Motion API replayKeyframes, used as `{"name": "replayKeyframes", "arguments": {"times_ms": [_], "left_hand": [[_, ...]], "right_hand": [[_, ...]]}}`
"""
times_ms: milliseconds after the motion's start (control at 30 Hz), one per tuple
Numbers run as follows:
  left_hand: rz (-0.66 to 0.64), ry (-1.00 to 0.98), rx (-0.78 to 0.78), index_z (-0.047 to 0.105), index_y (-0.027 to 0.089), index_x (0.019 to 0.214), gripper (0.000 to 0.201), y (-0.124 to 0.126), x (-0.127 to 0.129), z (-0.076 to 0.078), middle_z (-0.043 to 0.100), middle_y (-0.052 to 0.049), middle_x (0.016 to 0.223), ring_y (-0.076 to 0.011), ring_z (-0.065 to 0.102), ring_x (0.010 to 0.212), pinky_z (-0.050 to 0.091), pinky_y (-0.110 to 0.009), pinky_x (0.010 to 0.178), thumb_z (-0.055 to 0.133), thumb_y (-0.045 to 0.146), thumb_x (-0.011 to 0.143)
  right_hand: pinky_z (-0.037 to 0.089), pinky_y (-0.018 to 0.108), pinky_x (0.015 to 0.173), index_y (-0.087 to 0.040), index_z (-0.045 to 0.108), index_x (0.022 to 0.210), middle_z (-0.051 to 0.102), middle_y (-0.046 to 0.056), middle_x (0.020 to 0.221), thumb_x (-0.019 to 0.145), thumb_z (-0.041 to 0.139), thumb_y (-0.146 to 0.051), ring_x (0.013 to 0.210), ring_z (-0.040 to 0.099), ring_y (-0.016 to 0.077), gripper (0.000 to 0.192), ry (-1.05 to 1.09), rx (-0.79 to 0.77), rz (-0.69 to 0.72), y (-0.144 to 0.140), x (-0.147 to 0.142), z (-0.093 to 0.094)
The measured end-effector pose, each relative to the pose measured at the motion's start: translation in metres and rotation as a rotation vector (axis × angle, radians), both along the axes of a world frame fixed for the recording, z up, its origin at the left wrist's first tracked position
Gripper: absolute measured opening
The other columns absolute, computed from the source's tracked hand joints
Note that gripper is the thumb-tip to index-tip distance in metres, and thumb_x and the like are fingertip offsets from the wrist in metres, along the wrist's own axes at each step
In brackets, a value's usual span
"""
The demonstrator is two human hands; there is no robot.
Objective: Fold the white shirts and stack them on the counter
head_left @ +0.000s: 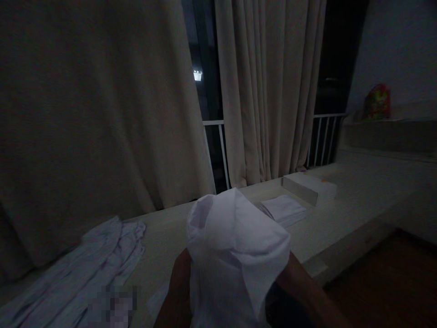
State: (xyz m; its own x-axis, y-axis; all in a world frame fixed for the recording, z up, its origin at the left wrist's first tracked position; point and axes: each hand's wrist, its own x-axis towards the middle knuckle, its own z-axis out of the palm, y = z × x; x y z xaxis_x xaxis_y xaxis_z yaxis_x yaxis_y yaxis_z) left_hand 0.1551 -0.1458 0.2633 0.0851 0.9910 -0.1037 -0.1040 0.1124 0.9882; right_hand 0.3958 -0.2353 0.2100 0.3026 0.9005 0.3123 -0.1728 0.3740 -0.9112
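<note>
A white cloth [235, 246], loosely bunched with a raised fold at its top, is held up in front of me between both hands. My left hand [180, 273] grips it from the left side, the fingers mostly hidden by the fabric. On the right, my right hand [290, 271] goes in behind the cloth's edge; the wrist shows, while the fingers are covered. Whether the cloth is a garment or a cover I cannot tell.
Crumpled pale fabric [102, 255] lies on the ledge [164, 237] at left. Beyond the cloth are a folded white stack [285, 209] and a white box [310, 187]. Curtains [273, 91] hang behind. A red-and-green packet [377, 101] stands at far right. The room is dim.
</note>
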Motion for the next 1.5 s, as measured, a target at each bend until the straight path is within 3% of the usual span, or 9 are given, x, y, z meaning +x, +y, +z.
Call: {"name": "replayKeyframes", "arguments": {"times_ms": [200,400,567,667,900,1033,1233,1300,1500], "left_hand": [[-0.227,-0.072,0.027,0.063,0.019,0.114,0.056,0.011,0.002,-0.046,0.069,-0.013,0.116,-0.0272,0.066,0.103,0.054,-0.038,0.083,0.072,0.046,0.066],[-0.257,0.016,-0.016,0.057,0.019,0.116,0.065,0.0,0.03,-0.074,0.064,-0.016,0.118,-0.026,0.064,0.105,0.052,-0.038,0.083,0.068,0.061,0.067],[-0.368,-0.086,-0.164,0.057,0.019,0.119,0.074,-0.02,0.066,-0.05,0.062,-0.018,0.122,-0.027,0.066,0.097,0.053,-0.041,0.075,0.05,0.075,0.072],[-0.352,0.005,-0.075,0.063,0.018,0.113,0.063,-0.017,0.072,-0.041,0.069,-0.015,0.112,-0.0276,0.067,0.094,0.052,-0.037,0.072,0.065,0.062,0.067],[0.017,0.207,0.048,0.069,0.012,0.087,0.044,0.037,-0.015,-0.035,0.072,-0.011,0.078,-0.0233,0.066,0.069,0.047,-0.032,0.057,0.066,0.051,0.066],[0.247,0.434,0.264,0.07,0.014,0.091,0.045,0.048,-0.075,0.024,0.072,-0.007,0.081,-0.0219,0.065,0.072,0.048,-0.03,0.06,0.063,0.052,0.069],[0.658,0.697,0.5,0.068,0.028,0.107,0.043,0.01,-0.1,0.126,0.07,0.002,0.087,-0.0169,0.062,0.072,0.047,-0.027,0.062,0.055,0.055,0.076],[0.672,0.821,0.55,0.067,0.026,0.109,0.044,0.006,-0.104,0.13,0.069,0.0,0.09,-0.019,0.062,0.077,0.048,-0.029,0.067,0.053,0.053,0.077],[0.265,0.933,0.479,0.069,0.026,0.105,0.045,0.021,-0.126,0.102,0.071,0.0,0.108,-0.0211,0.063,0.097,0.048,-0.03,0.082,0.054,0.055,0.074]], "right_hand": [[0.043,0.023,0.067,-0.021,0.065,0.089,0.064,-0.001,0.082,0.085,0.064,-0.037,0.075,0.058,0.0149,0.017,-0.369,0.092,-0.243,0.003,0.045,0.096],[0.045,0.026,0.078,-0.019,0.067,0.091,0.067,0.0,0.088,0.088,0.058,-0.029,0.085,0.062,0.016,0.014,-0.787,0.249,-0.075,0.02,0.022,0.161],[0.047,0.027,0.08,-0.019,0.068,0.097,0.07,0.002,0.094,0.088,0.059,-0.027,0.088,0.064,0.0161,0.016,-0.956,0.299,0.052,0.026,-0.001,0.188],[0.048,0.026,0.08,-0.02,0.069,0.101,0.071,0.002,0.097,0.089,0.057,-0.026,0.09,0.065,0.0159,0.018,-1.064,0.329,0.074,0.021,-0.006,0.203],[0.049,0.025,0.066,-0.02,0.07,0.101,0.072,0.004,0.088,0.092,0.054,-0.034,0.079,0.068,0.0179,0.023,-1.252,0.284,-0.462,0.022,0.077,0.212],[0.049,0.028,0.063,-0.021,0.07,0.103,0.072,0.005,0.085,0.091,0.054,-0.036,0.074,0.068,0.0199,0.024,-1.367,0.241,-0.64,0.02,0.121,0.21],[0.048,0.031,0.072,-0.022,0.067,0.108,0.071,0.006,0.095,0.092,0.054,-0.037,0.083,0.066,0.0204,0.026,-1.28,0.485,-0.929,-0.013,0.098,0.237],[0.048,0.029,0.067,-0.02,0.067,0.105,0.07,0.004,0.085,0.091,0.055,-0.04,0.076,0.065,0.0191,0.027,-1.226,0.395,-0.837,-0.015,0.091,0.232],[0.044,0.025,0.054,-0.018,0.07,0.079,0.067,0.002,0.071,0.085,0.059,-0.043,0.064,0.062,0.0166,0.028,-1.143,-0.072,-0.308,-0.003,0.11,0.192]]}}
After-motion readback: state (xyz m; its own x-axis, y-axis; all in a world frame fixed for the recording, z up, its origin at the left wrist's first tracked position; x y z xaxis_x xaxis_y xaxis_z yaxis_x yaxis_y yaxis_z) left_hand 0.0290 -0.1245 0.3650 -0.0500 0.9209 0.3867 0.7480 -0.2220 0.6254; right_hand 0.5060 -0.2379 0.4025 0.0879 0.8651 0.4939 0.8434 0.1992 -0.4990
